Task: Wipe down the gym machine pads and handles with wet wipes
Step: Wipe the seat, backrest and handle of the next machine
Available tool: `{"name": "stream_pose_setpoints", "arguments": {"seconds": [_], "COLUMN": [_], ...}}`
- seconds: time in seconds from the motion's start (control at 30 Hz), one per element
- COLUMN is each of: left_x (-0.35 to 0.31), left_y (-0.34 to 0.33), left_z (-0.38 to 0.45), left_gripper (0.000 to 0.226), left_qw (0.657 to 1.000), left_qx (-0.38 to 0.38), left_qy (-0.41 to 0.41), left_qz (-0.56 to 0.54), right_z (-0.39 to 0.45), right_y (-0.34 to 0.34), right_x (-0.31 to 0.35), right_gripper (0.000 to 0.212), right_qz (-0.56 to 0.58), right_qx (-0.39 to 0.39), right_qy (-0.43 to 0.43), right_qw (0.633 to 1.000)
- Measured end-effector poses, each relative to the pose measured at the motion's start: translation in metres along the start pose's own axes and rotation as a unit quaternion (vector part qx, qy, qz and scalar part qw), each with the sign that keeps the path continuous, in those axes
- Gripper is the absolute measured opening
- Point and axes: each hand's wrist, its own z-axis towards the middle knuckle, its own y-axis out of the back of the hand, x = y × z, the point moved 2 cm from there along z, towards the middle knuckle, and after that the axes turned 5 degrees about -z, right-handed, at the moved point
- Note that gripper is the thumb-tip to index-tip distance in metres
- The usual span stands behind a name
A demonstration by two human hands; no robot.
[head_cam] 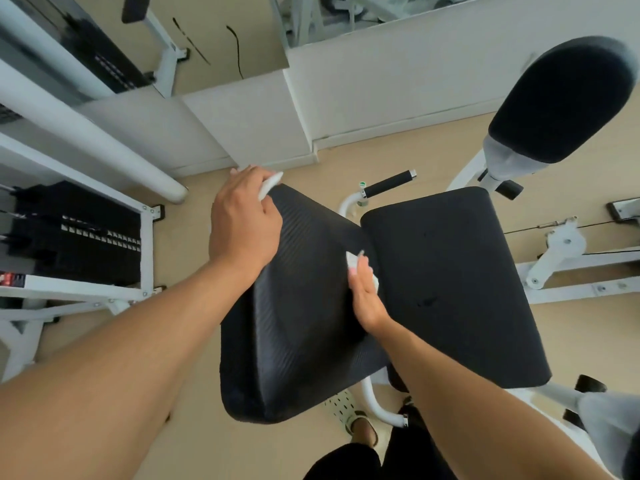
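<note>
Left hand point(242, 223) grips a white wipe point(270, 185) at the ribbed pad's point(304, 306) far corner; right hand point(367, 292), fingers straight, presses another wipe point(353, 261) against its right edge.

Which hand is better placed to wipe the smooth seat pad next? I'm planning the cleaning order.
The right hand. Its wipe already sits at the seam beside the smooth seat pad. The left hand is at the ribbed pad's far corner.

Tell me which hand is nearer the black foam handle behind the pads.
Right. The right hand lies in the gap between the pads, below the handle; the left hand grips the ribbed pad's far corner, farther left.
</note>
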Motion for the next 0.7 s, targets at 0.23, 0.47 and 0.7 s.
{"name": "stream_pose_setpoints", "arguments": {"seconds": [0.23,0.47,0.7], "left_x": [0.001,-0.002,0.000], "left_y": [-0.005,-0.006,-0.007], "left_z": [0.014,0.014,0.015], "left_gripper": [0.027,0.024,0.026], "left_qw": [0.998,0.997,0.998], "left_qx": [0.027,0.032,0.024], "left_qy": [-0.005,-0.011,-0.001], "left_qz": [0.051,0.064,0.065], "right_z": [0.043,-0.016,0.080], "right_y": [-0.009,-0.005,0.012], "right_x": [0.100,0.002,0.085], "right_gripper": [0.062,0.056,0.062], "right_qz": [-0.044,-0.047,-0.032], "right_qx": [0.013,0.012,-0.008], "right_qy": [0.173,0.160,0.097], "right_qw": [0.984,0.986,0.995]}}
